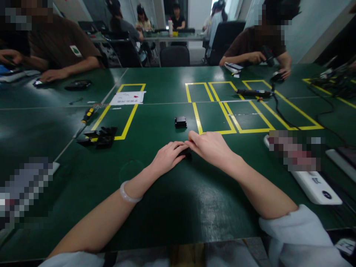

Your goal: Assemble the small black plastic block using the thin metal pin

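Both hands meet over the green table at the middle of the head view. My left hand [169, 156] is closed around a small black plastic part [187, 152], mostly covered by the fingers. Right beside it, my right hand [210, 146] is curled with thumb and forefinger pinched at the top of that part; whatever the pinch holds is hidden. Just beyond the hands sits a small black block-like piece [180, 122], apart from both. Several more black pieces [102, 137] lie in a loose pile to the left.
A yellow-and-black screwdriver [88, 115] and a paper sheet [128, 98] lie at left. Yellow tape outlines [198, 118] mark the table [155, 207]. A black rod-shaped tool [254, 92] with a cable is at far right. A white device [314, 187] lies near my right forearm. Other people sit across.
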`<state>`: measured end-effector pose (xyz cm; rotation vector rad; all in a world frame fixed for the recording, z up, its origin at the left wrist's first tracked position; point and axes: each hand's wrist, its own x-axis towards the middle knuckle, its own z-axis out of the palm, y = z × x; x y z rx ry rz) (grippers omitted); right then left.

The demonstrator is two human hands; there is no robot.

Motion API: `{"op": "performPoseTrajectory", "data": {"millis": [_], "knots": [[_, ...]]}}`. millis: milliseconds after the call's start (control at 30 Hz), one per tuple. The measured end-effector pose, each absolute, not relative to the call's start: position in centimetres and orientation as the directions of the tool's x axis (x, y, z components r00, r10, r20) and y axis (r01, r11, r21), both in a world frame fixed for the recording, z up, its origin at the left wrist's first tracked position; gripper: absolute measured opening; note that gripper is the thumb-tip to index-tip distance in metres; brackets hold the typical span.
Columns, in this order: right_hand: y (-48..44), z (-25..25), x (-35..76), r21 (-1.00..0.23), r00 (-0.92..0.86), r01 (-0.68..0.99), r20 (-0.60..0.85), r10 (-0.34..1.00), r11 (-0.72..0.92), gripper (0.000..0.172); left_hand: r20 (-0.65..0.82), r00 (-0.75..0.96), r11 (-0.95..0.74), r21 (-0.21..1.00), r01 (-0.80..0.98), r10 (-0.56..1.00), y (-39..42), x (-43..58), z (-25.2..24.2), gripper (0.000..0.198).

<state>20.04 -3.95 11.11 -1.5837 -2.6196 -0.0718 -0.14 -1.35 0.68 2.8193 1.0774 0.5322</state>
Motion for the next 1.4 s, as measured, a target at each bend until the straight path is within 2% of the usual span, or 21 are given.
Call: {"op": "performPoseTrajectory", "data": {"millis": [233, 467, 767, 900, 1000, 1167, 1267, 1400], "knots": [[-3.6, 11.3, 21.1, -0.161, -0.497, 0.844, 0.129, 0.858, 0.512, 0.02, 0.299, 0.7, -0.761, 0.213, 0.613, 0.648, -1.3, -0.3, 0.6, 0.037], [-3.2, 11.1, 20.9, -0.1, -0.435, 0.89, 0.102, 0.895, 0.444, 0.026, 0.287, 0.698, -0.754, 0.205, 0.624, 0.656, -1.3, -0.2, 0.7, 0.039], [-4.0, 11.5, 21.3, -0.309, -0.672, 0.694, 0.046, 0.739, 0.65, 0.016, 0.311, 0.689, -0.755, 0.213, 0.62, 0.654, -1.3, -0.1, 0.4, 0.029], [-4.1, 11.7, 21.2, -0.378, -0.696, 0.669, -0.016, 0.718, 0.64, 0.017, 0.303, 0.689, -0.752, 0.214, 0.624, 0.658, -1.3, 0.0, 0.5, 0.026], [-4.2, 11.8, 21.0, -0.423, -0.658, 0.688, -0.021, 0.753, 0.59, 0.021, 0.303, 0.69, -0.753, 0.21, 0.624, 0.657, -1.3, 0.0, 0.4, 0.027], [-3.9, 11.9, 21.1, -0.503, -0.611, 0.677, 0.025, 0.792, 0.538, 0.044, 0.317, 0.69, -0.757, 0.193, 0.624, 0.65, -1.3, -0.2, 0.2, 0.031], [-3.5, 11.5, 21.1, -0.487, -0.548, 0.71, 0.07, 0.833, 0.508, 0.048, 0.312, 0.693, -0.758, 0.195, 0.622, 0.65, -1.3, -0.1, 0.4, 0.035], [-3.0, 10.9, 20.7, -0.311, -0.363, 0.867, 0.139, 0.921, 0.389, 0.041, 0.303, 0.69, -0.753, 0.213, 0.623, 0.657, -1.4, -0.1, 0.6, 0.037]]}}
